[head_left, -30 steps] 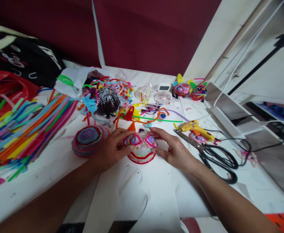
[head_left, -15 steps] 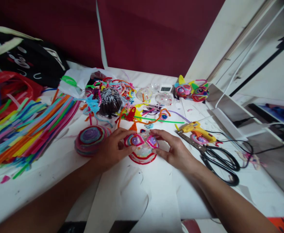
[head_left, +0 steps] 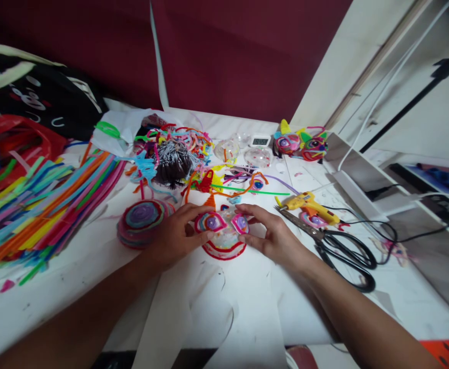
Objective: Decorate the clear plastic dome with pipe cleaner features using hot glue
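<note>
Between my hands a clear plastic dome, edged with red pipe cleaner, sits on white paper. My left hand pinches a pink-rimmed pipe-cleaner eye with a purple centre against the dome's left side. On the opposite side my right hand grips a matching eye between thumb and fingers. A small dark piece shows at the dome's top. Whether the eyes are stuck down I cannot tell.
Left of my hands lies a coiled pipe-cleaner ball, beyond it loose pipe cleaners. To the right are black-handled scissors and a yellow glue gun with its cord. Behind stand a timer, clear domes and finished faces.
Both hands keep their hold on the two eyes at the dome. The whole view has shifted very slightly; nothing else visibly differs.
</note>
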Demonstrator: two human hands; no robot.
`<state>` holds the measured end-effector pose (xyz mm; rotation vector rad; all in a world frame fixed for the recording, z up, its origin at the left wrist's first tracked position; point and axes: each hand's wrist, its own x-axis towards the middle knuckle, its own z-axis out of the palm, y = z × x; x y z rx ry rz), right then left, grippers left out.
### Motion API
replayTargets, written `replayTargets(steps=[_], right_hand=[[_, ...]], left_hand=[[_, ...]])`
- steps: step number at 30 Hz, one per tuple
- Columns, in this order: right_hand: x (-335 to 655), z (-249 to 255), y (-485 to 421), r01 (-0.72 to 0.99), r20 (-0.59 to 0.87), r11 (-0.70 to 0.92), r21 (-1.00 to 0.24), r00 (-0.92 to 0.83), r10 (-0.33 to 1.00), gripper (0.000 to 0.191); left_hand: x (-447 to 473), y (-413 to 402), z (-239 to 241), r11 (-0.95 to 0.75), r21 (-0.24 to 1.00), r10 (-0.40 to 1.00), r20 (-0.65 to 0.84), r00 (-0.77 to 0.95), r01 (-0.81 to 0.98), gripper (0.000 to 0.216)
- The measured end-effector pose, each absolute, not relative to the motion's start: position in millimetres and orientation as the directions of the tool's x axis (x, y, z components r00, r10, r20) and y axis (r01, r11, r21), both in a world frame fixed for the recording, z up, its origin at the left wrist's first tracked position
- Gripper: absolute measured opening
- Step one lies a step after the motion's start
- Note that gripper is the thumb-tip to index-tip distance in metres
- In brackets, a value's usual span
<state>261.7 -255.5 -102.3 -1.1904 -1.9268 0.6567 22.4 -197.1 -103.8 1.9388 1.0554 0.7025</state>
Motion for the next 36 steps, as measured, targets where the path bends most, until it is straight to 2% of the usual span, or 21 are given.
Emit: replayTargets(steps=[7, 13, 16, 19, 24, 27, 30, 33, 36], right_hand=[[262.0, -96.9, -255.2, 0.524, 0.376, 0.458, -0.718, -0.262, 0.889, 0.056], [260.5, -89.6, -255.1, 0.564, 0.331, 0.363, -0.742, -0.163, 0.929, 0.051], [259.4, -84.8, -253.7, 0.555, 0.314, 0.335, -0.762, -0.136, 0.940, 0.048], [256.5, -77.5, -251.4, 0.539, 0.259, 0.271, -0.797, -0.098, 0.961, 0.044], [243.6, -57.6, -244.6, 0.511, 0.178, 0.182, -0.840, -0.058, 0.982, 0.049], [231.9, -45.7, -238.4, 0.424, 0.155, 0.158, -0.892, -0.042, 0.987, 0.053], [221.9, -38.4, -232.9, 0.263, 0.070, 0.074, -0.962, -0.026, 0.997, 0.055], [218.9, -37.2, -230.6, 0.150, -0.006, -0.001, -0.989, -0.037, 0.999, 0.048], [223.0, -40.2, -231.1, 0.113, -0.070, -0.063, -0.992, -0.056, 0.996, 0.043]], left_hand=[[21.1, -194.5, -109.8, -0.272, 0.900, 0.864, 0.073, 0.498, 0.340, 0.048], [22.8, -196.1, -105.1, -0.267, 0.915, 0.857, 0.081, 0.508, 0.304, 0.043], [22.6, -199.4, -98.5, -0.364, 0.856, 0.839, 0.131, 0.527, 0.367, 0.040], [22.6, -203.5, -95.0, -0.491, 0.744, 0.813, 0.204, 0.545, 0.453, 0.038], [22.9, -207.5, -98.0, -0.591, 0.664, 0.768, 0.290, 0.571, 0.458, 0.039], [22.9, -207.2, -97.2, -0.570, 0.684, 0.782, 0.279, 0.558, 0.456, 0.041], [22.6, -206.1, -95.7, -0.518, 0.738, 0.808, 0.257, 0.530, 0.433, 0.044], [21.8, -206.3, -96.5, -0.454, 0.802, 0.829, 0.220, 0.514, 0.389, 0.047], [20.8, -209.0, -96.7, -0.436, 0.828, 0.813, 0.196, 0.548, 0.351, 0.050]])
